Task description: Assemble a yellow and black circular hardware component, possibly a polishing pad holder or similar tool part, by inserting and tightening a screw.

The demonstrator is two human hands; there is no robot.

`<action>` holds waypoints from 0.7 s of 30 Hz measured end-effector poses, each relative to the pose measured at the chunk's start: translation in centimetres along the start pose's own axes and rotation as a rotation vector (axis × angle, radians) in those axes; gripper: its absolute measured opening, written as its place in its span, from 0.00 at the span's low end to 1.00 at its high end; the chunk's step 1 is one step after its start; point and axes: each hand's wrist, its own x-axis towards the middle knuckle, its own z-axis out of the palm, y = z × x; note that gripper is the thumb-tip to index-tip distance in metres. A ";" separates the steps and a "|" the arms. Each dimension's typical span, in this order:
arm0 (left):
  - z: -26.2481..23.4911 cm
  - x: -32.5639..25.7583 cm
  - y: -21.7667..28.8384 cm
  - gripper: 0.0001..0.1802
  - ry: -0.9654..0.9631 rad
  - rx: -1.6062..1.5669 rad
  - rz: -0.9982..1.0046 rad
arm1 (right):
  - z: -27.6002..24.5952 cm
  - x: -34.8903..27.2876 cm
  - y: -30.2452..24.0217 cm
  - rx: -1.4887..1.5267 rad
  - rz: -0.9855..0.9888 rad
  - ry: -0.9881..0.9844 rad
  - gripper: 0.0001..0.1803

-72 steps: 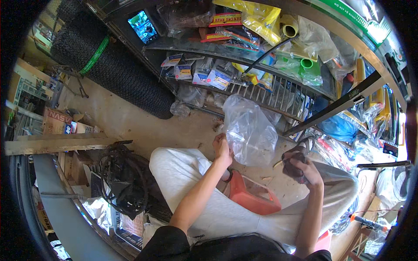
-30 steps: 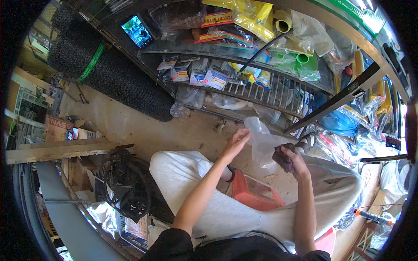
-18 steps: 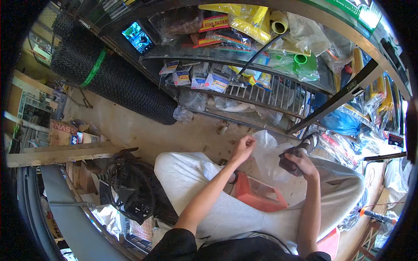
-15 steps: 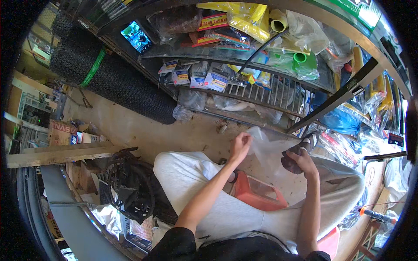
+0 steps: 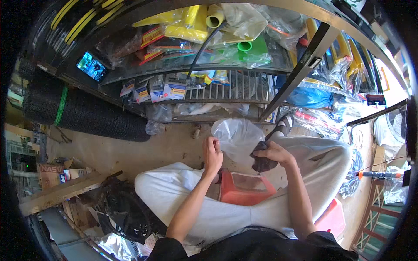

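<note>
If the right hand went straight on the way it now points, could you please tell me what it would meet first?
The right hand, holding a dark bundle, would probably meet the clear plastic bag first, though depth is unclear.

Lg. red caps on cardboard box [image 5: 50, 175], sm. print on red/yel. pkg. [image 5: 152, 37]
</note>
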 end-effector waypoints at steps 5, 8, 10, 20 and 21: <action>-1.1 -0.5 -1.2 0.04 -0.083 0.024 -0.085 | 0.6 1.5 0.1 0.143 0.004 -0.084 0.19; -1.6 -0.2 3.9 0.04 0.045 0.013 0.229 | 0.0 -0.4 -0.8 0.596 -0.016 -0.092 0.18; -2.4 -0.2 0.3 0.05 0.044 0.037 0.053 | 0.5 0.7 -1.0 0.370 0.008 -0.054 0.18; -3.8 2.1 -0.3 0.21 -0.005 -0.110 -0.233 | -1.6 -1.1 -2.1 0.300 -0.226 -0.188 0.15; -4.0 2.4 0.4 0.21 -0.007 -0.109 -0.239 | -1.8 -1.5 -2.5 0.265 -0.280 -0.211 0.16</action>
